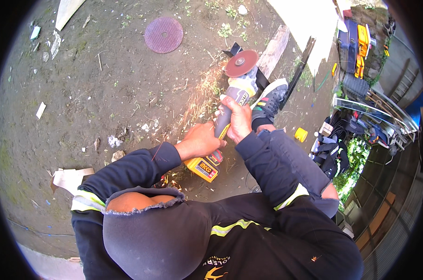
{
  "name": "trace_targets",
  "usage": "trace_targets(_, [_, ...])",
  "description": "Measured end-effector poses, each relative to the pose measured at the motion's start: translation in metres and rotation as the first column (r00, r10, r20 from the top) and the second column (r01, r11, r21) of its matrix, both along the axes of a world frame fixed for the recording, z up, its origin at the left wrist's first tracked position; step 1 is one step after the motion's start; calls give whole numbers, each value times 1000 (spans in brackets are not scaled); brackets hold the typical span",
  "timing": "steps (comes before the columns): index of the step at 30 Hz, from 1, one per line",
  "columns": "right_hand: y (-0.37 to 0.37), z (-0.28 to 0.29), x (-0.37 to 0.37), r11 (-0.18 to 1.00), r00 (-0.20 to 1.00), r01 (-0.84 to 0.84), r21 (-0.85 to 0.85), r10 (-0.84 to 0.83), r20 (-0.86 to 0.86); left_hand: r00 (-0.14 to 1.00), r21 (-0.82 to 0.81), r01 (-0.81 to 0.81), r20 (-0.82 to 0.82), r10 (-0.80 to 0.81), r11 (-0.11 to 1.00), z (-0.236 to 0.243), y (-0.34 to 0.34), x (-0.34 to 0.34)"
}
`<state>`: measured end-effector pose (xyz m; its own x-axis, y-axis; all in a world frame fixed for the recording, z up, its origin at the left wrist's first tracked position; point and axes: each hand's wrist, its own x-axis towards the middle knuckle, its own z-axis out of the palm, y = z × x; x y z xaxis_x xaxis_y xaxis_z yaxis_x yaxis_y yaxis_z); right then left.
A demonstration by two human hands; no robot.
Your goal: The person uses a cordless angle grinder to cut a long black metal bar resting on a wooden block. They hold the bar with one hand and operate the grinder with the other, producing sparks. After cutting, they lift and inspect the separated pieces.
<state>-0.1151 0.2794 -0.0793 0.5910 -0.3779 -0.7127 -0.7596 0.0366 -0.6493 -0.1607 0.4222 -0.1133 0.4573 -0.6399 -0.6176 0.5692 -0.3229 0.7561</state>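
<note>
Outdoors, bare dirt ground [95,116] underfoot. Grey-and-yellow cordless angle grinder [223,122] lies slantwise between the person's feet-side and lap, head pointing away, yellow-and-black block battery [202,169] at the near end. Thin reddish-brown round disc [240,64] on its head; orange sparks [202,98] fan out to the left across the dirt. Dark metal angle piece [262,80] shows beside and beyond the disc, near a weathered flat wooden plank [274,51]; the exact contact edge is hidden.

Grip: right hand [239,117] wraps the barrel behind the head, thumb laid along the top. Left hand [200,140] closes round the rear handle, just ahead of the battery; its fingertips are mostly out of sight.

Handling, as I judge it: rigid and fairly heavy, weight at both ends, likely to buzz and kick. Casing probably hard, could slip in sweaty palms. Disc likely brittle if twisted. Best hold: barrel and rear handle, both hands, fingers well back from the disc.

Dark sneaker with coloured stripes [271,102] stands just beside the metal. Larger purplish round disc [164,35] lies flat on the dirt, well apart.
</note>
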Motion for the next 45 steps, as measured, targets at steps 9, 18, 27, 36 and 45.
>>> trace_targets(9, [0, -6, -5, 1000, 1000, -1, -16, 2, 12, 999, -47, -2, -34, 0, 999, 1, 6, 0])
trace_targets(18, [-3, -4, 0, 1000, 1000, 7, 20, -6, -12, 1000, -14, -13, 5, 13, 1000, 1, 3, 2])
trace_targets(27, [-6, -5, -2, 999, 999, -27, 23, 27, -28, 1000, -30, -8, -9, 8, 1000, 0, 4, 1])
trace_targets(36, [-1, -7, -4, 1000, 1000, 9, 20, -10, 12, 999, 11, 23, 46, -23, 1000, -4, 2, -1])
trace_targets(45, [-3, -9, 1, 1000, 999, 28, 9, -28, 37, 998, -56, -42, -40, 40, 998, -6, 1, 1])
